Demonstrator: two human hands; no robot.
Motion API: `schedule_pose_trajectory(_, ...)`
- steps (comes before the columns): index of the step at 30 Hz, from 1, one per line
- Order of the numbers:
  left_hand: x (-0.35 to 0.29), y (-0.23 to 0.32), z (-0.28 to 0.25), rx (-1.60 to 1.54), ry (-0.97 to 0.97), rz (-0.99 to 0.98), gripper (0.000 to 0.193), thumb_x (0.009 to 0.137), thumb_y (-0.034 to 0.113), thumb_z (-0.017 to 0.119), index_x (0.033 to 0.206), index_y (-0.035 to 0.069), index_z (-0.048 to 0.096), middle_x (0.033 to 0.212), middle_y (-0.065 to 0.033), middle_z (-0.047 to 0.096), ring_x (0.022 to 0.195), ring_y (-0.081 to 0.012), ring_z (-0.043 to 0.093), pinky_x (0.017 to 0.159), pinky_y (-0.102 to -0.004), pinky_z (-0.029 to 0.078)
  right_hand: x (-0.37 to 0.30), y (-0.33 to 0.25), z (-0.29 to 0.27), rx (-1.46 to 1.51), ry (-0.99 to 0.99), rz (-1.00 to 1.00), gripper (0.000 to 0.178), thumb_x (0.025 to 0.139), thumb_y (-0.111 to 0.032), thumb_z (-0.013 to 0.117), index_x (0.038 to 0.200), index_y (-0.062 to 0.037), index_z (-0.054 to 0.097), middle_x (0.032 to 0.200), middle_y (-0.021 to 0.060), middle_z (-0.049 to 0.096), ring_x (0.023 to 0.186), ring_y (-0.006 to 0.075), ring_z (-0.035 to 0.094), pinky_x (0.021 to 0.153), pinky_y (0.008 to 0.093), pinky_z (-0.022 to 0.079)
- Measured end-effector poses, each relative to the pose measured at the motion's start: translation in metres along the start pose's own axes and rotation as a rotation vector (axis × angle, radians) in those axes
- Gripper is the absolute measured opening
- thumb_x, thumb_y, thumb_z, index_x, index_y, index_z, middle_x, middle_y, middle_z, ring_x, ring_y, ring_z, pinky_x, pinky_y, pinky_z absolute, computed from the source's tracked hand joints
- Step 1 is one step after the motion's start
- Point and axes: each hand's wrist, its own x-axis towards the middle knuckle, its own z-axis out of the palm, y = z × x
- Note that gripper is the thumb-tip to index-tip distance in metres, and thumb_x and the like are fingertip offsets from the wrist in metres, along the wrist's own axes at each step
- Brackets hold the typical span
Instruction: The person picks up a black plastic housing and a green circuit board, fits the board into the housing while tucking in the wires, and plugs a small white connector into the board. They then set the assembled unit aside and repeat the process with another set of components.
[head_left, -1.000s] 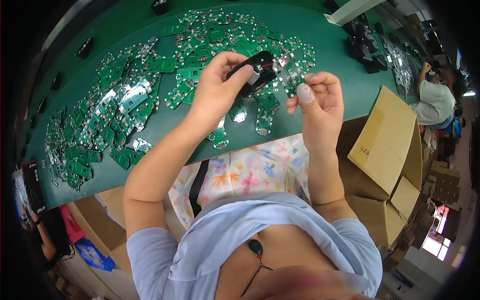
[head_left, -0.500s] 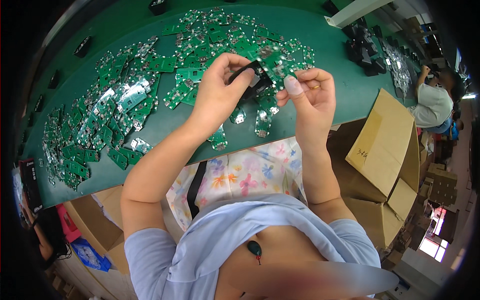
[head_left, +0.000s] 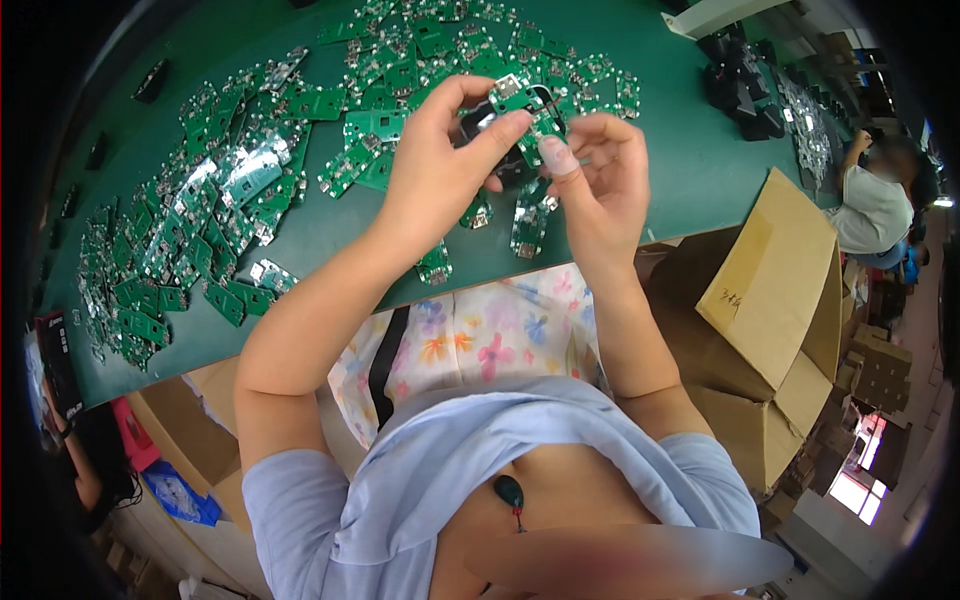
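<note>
My left hand [head_left: 440,145] grips a black plastic case [head_left: 478,118] above the table, its thumb lying across the front. Over the case sits a green circuit board [head_left: 518,98], tilted, its upper end between the thumb and the case's rim. My right hand [head_left: 608,190] is at the board's lower right end. Its thumb, with a whitish cover on the tip, presses there, and its curled fingers are partly blurred behind. How deep the board lies in the case is hidden by my hands. Loose green circuit boards [head_left: 350,165] lie close beside and below.
A green table [head_left: 690,180] carries heaps of circuit boards [head_left: 190,225] at left and back. Black cases [head_left: 735,90] and silvery parts [head_left: 805,130] lie far right. Open cardboard boxes [head_left: 770,290] stand by the table's front edge. A co-worker [head_left: 875,205] sits at right.
The board has moved left and down onto the black case; before, my right hand held it out to the case's upper right. My right hand has shifted slightly left.
</note>
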Motion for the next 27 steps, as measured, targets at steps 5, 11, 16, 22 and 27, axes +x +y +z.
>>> schedule_pose_trajectory(5, -0.001, 0.001, -0.004, 0.295, -0.018, -0.024, 0.027, 0.082, 0.017, 0.068, 0.102, 0.003, 0.058, 0.086, -0.003, 0.057, 0.068, -0.0064, 0.055, 0.053, -0.0227, 0.047, 0.009, 0.003, 0.001, -0.289, -0.009, -0.309, 0.016, 0.081, -0.008, 0.069, 0.096, -0.0038, 0.065, 0.09, 0.0035, 0.053, 0.062, 0.0058, 0.048, 0.048, 0.0171, 0.036)
schedule_pose_trajectory(11, 0.004, 0.0, -0.005, 0.344, 0.086, 0.488, 0.028, 0.077, 0.008, 0.067, 0.105, 0.012, 0.063, 0.095, -0.0035, 0.056, 0.067, -0.0133, 0.058, 0.06, -0.025, 0.048, 0.022, -0.009, -0.002, -0.551, -0.048, -0.494, 0.006, 0.081, -0.01, 0.065, 0.086, -0.0073, 0.064, 0.077, 0.0026, 0.054, 0.062, 0.0128, 0.05, 0.048, 0.0248, 0.039)
schedule_pose_trajectory(16, -0.001, 0.005, -0.004, 0.558, 0.1, 0.658, 0.021, 0.078, -0.001, 0.066, 0.096, 0.008, 0.067, 0.103, -0.0054, 0.057, 0.094, -0.0152, 0.055, 0.071, -0.0234, 0.045, 0.036, -0.027, -0.008, -0.921, -0.145, -0.746, 0.009, 0.076, -0.013, 0.066, 0.084, -0.0128, 0.062, 0.076, -0.0003, 0.054, 0.067, 0.0188, 0.052, 0.053, 0.0291, 0.043)
schedule_pose_trajectory(22, 0.008, 0.004, -0.008, 0.444, 0.111, 0.725, 0.013, 0.074, 0.006, 0.07, 0.087, 0.009, 0.066, 0.088, -0.0031, 0.057, 0.063, -0.0126, 0.052, 0.057, -0.0247, 0.045, 0.042, -0.035, -0.008, -0.949, -0.275, -0.801, 0.01, 0.075, -0.01, 0.067, 0.084, -0.0129, 0.063, 0.076, -0.0003, 0.056, 0.065, 0.0177, 0.052, 0.052, 0.0293, 0.043)
schedule_pose_trajectory(27, 0.001, 0.009, -0.011, 0.217, -0.118, 0.263, 0.012, 0.086, 0.013, 0.063, 0.094, 0.005, 0.06, 0.089, 0.0031, 0.057, 0.077, -0.0032, 0.049, 0.064, -0.0194, 0.042, 0.035, -0.023, -0.008, -0.458, -0.239, -0.548, 0.01, 0.076, -0.004, 0.069, 0.083, -0.0078, 0.063, 0.077, 0.0006, 0.059, 0.063, 0.0107, 0.051, 0.05, 0.0229, 0.036)
